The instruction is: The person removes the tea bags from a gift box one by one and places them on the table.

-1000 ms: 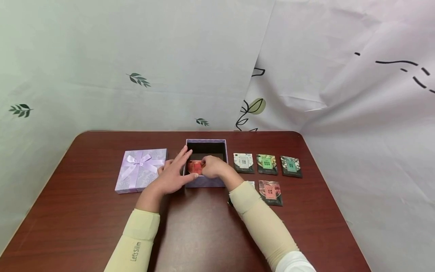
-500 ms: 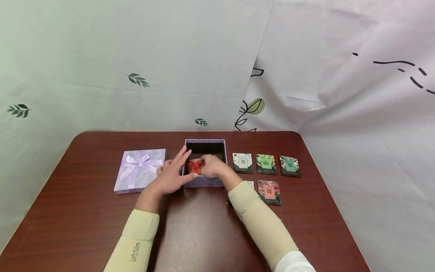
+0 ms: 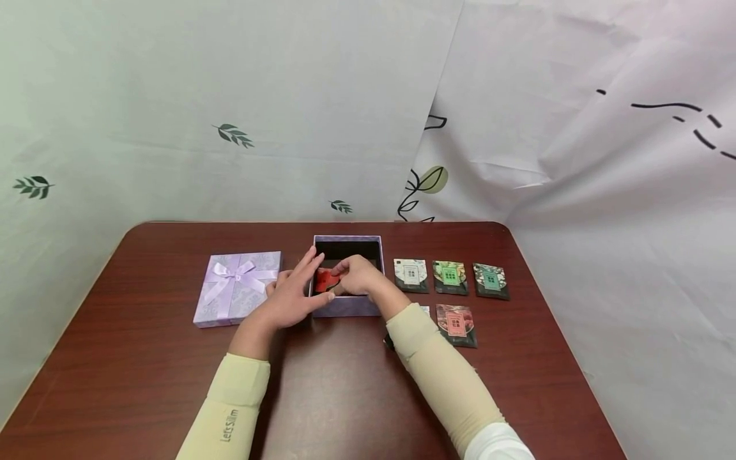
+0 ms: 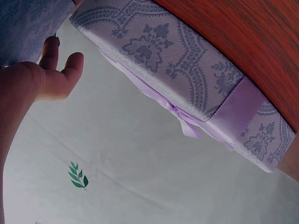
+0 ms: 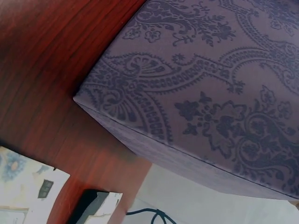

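Note:
An uncovered purple patterned box (image 3: 347, 309) with a dark inside stands at the table's middle. My left hand (image 3: 290, 295) lies over its left side with fingers extended and thumb along the front edge. Inside, at the front left corner, a red tea sachet (image 3: 325, 279) sits tilted. Reaching in over the front right, my right hand (image 3: 361, 276) pinches the sachet's right part between thumb and fingers, which hide some of it. In the left wrist view, fingers (image 4: 65, 77) stand beside the box wall (image 4: 32, 32). The right wrist view shows the box's outer wall (image 5: 201, 93) but no fingers.
The purple lid with a ribbon bow (image 3: 238, 287) lies left of the box. To the right are a white sachet (image 3: 411, 275), a green sachet (image 3: 450, 277), a dark green sachet (image 3: 491, 281) and another red sachet (image 3: 457, 324). My right forearm partly covers another sachet (image 3: 425, 310).
Within the box, the red sachet has shifted slightly left and tilted. My right hand has risen a little and its fingers are spread more. The left hand stays in place.

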### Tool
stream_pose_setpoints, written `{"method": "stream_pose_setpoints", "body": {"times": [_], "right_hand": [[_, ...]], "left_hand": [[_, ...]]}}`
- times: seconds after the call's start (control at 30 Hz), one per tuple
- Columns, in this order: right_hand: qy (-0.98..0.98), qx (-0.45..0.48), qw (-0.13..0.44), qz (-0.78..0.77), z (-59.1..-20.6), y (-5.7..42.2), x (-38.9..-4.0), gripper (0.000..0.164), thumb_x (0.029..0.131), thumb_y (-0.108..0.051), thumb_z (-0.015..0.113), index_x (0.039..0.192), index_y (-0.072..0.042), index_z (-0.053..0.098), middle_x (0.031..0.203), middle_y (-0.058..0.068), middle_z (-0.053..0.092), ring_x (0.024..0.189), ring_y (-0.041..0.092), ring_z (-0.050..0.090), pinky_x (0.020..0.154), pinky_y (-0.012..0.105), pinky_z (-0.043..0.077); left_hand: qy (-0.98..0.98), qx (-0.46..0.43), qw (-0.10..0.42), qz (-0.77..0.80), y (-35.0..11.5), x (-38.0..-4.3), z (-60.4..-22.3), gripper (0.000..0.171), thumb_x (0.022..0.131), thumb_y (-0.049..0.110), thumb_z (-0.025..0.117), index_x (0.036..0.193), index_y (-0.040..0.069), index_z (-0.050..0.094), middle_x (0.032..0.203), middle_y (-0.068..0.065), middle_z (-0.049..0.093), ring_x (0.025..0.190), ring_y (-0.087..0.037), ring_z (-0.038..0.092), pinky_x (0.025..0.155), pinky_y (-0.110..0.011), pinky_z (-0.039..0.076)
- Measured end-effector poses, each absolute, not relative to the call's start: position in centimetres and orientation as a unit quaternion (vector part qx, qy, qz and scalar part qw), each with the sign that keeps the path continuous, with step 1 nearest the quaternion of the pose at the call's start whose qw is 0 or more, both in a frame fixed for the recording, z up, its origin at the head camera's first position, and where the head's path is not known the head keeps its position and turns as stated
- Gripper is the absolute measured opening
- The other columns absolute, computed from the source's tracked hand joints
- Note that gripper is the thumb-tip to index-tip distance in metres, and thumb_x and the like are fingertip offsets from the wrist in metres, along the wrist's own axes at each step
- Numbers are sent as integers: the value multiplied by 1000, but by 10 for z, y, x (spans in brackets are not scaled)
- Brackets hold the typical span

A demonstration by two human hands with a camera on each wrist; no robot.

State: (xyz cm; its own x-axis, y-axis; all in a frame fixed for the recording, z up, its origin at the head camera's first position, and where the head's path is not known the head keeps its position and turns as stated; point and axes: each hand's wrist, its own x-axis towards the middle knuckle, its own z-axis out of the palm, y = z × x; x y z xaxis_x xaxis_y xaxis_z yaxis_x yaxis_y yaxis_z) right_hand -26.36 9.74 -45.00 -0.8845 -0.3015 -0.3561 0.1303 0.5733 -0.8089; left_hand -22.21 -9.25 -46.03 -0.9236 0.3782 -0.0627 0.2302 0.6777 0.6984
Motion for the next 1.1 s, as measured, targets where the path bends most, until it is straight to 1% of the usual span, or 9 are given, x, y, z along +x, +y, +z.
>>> {"method": "stream_pose_setpoints", "body": {"times": [0.1,0.23,0.33,0.47,0.63,0.8,0.87,0.97,1.1], "right_hand": [[851,-38,227,-472,-450,98,-264,37,78,-1,83,114,-2,72,105,6,66,92,21,58,77,33,51],[848,-35,221,-480,-450,98,-266,38,76,0,85,112,-2,74,105,7,69,91,21,61,75,32,52],[850,-42,213,-480,-451,97,-266,35,75,-1,85,109,0,75,100,8,70,87,21,62,72,31,52],[863,-41,196,-465,-451,94,-265,29,77,-7,86,104,0,75,94,5,69,84,20,61,69,31,52],[888,-22,142,-437,-452,91,-262,26,76,-14,88,97,-5,76,94,4,68,85,21,62,70,32,52],[910,-11,79,-408,-452,93,-258,28,75,-19,89,98,-12,74,100,3,69,91,22,62,76,35,52],[908,-12,63,-413,-452,94,-256,29,75,-18,89,100,-12,74,101,3,69,92,22,62,77,34,53],[897,-16,50,-439,-451,97,-254,28,78,-12,86,102,-10,72,101,4,69,89,20,62,73,32,53],[881,-28,36,-471,-448,102,-251,25,80,-6,82,103,-9,71,101,3,68,77,17,62,66,29,52]], "left_hand": [[909,167,103,367,-92,-222,-460,86,92,50,67,161,23,23,167,8,2,136,-50,21,96,-74,9],[909,165,103,368,-93,-222,-459,86,92,49,68,161,23,23,167,8,1,137,-50,20,96,-74,8],[910,164,103,367,-93,-222,-458,86,92,49,68,161,24,23,167,8,1,137,-51,20,96,-75,8],[909,166,105,368,-93,-222,-458,86,92,47,67,161,24,22,167,8,1,136,-51,20,96,-75,8],[909,166,103,369,-93,-222,-459,84,93,44,68,161,24,22,167,8,1,136,-52,20,96,-74,8],[909,166,102,368,-92,-222,-458,83,93,43,68,161,24,24,167,8,3,136,-55,18,96,-74,7],[909,166,103,370,-92,-222,-458,83,93,43,68,161,25,24,167,8,3,136,-55,17,96,-74,7],[909,166,102,370,-92,-222,-459,83,93,43,68,161,25,24,167,8,3,136,-55,18,95,-74,8],[909,166,101,369,-92,-222,-459,83,93,42,69,161,24,25,167,7,3,135,-56,18,95,-74,8]]}}
